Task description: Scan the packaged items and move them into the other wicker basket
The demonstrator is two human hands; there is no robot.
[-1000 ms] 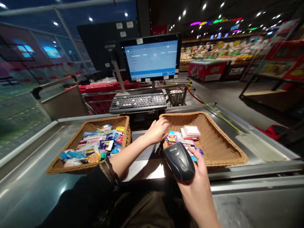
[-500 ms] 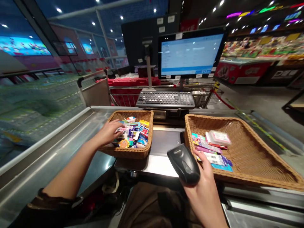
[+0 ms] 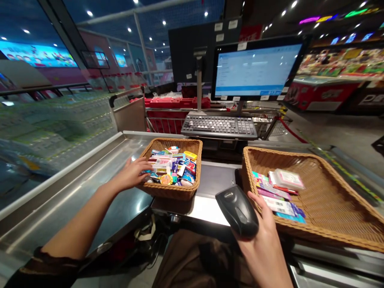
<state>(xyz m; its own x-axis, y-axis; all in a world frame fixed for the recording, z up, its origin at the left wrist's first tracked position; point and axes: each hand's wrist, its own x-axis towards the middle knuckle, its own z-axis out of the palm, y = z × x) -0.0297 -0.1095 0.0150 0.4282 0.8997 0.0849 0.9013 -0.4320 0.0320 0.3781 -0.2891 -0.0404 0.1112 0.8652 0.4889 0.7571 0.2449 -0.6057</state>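
Head: left grip (image 3: 134, 172) perhaps on packets (image 3: 163, 162)

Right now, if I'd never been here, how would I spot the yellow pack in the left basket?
Find the lit screen, then go down past the keyboard to the wicker basket at its lower left. In that basket's far right corner lies the yellow pack. It is oblong, unlike the round yellow thing nearer the front.

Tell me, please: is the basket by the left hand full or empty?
Well filled: colourful packages lie heaped in the basket, covering nearly all its bottom.
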